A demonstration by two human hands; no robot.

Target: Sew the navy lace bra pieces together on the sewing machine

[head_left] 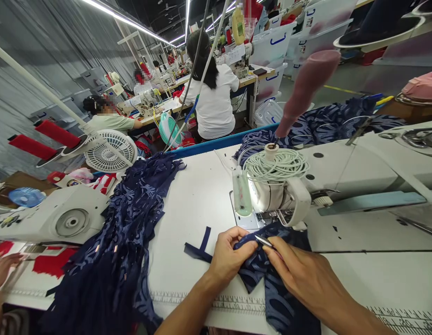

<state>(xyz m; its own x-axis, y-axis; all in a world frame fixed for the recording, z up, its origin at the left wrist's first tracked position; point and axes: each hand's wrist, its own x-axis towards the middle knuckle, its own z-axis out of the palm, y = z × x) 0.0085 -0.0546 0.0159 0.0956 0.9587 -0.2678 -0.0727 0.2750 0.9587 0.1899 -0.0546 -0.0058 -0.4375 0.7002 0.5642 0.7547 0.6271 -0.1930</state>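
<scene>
My left hand (pixel 229 253) pinches the upper edge of a navy patterned fabric piece (pixel 282 298) just in front of the sewing machine's needle area. In my right hand (pixel 299 267) is a small pair of thread snips (pixel 262 240), its pointed blades touching or close to the fabric edge by my left fingers. The fabric hangs down over the table's front, and its top reaches the presser foot (pixel 271 217). A narrow navy strip (pixel 196 251) sticks out left of my left hand onto the white table.
A long heap of navy fabric (pixel 132 223) lies at left, more (pixel 327 123) behind the machine (pixel 369 158). Metal tweezers or scissors (pixel 418 225) rest at right. A neighbour's hand (pixel 4 267) works red cloth (pixel 53 261) at far left. People sit at machines ahead.
</scene>
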